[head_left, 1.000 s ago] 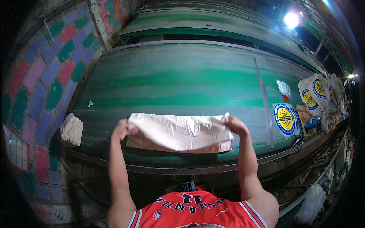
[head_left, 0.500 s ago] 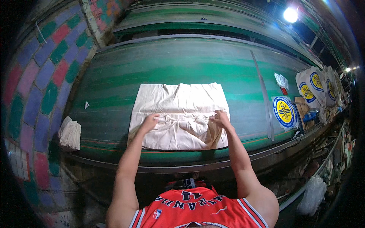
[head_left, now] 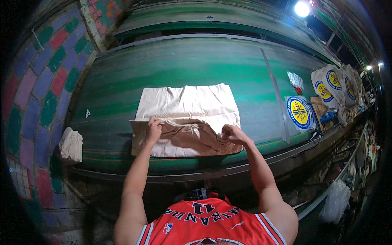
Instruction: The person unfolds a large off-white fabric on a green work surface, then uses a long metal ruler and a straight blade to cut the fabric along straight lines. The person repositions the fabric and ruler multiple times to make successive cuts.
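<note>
A cream-coloured piece of cloth (head_left: pixel 188 100), creased and roughly rectangular, lies on the long green table in front of me. Its middle edge is lifted, and the near part beneath falls in shadow. My left hand (head_left: pixel 154 130) pinches the raised edge on the left side. On the right side my right hand (head_left: pixel 232 134) grips the same edge, fingers curled. Between the hands the raised cloth sags in wrinkles. Whether it is one layer or two, I cannot tell.
A folded stack of cream cloth (head_left: pixel 71 145) sits at the table's left end. A metal strip (head_left: pixel 274 94) crosses the green table (head_left: pixel 114 81). To the right lie a round blue-and-yellow printed sheet (head_left: pixel 299 113), a blue object (head_left: pixel 328 116) and printed cloth bags (head_left: pixel 326 83). A painted block wall (head_left: pixel 36 106) borders the left.
Both hands have raised the middle edge of the cloth off the table, and a dark shadow now shows beneath it. The whole view has shifted slightly.
</note>
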A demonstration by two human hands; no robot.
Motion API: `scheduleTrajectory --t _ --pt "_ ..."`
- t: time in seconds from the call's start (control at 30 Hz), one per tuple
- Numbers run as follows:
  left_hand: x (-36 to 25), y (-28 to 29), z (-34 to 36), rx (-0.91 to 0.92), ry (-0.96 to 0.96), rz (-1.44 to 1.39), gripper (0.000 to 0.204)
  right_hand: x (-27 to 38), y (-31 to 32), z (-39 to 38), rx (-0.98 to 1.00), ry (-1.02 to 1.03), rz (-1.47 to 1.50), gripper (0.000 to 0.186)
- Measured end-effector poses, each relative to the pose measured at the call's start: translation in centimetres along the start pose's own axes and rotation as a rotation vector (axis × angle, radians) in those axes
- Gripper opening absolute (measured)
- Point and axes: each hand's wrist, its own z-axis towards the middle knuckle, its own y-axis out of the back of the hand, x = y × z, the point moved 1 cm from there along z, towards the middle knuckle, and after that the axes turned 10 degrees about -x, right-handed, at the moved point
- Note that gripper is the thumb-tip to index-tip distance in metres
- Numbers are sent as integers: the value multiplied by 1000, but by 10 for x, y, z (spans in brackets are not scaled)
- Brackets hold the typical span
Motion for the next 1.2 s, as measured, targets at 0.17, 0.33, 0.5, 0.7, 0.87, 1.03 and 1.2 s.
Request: scheduleTrajectory --t 0.17,0.33,0.5,0.7,0.87,1.03,1.2 --pt "-57 32 2 -174 -21 10 25 14 -15 -16 -67 81 -350 40" --pt "-104 59 18 -369 -145 -108 29 -11 -2 35 -173 -84 14 30" --pt "-131 102 9 -438 -26 -523 21 -16 47 54 -277 -181 253 32" --pt "-137 141 -18 -658 117 -163 24 21 64 47 -15 -86 413 49" --pt "-112 191 -17 -1020 163 -420 21 55 107 14 312 55 217 37" --pt "-97 163 -37 -645 340 -111 21 85 86 8 119 289 359 30" --pt "-165 96 -63 -465 -46 327 44 108 34 3 163 190 301 37"
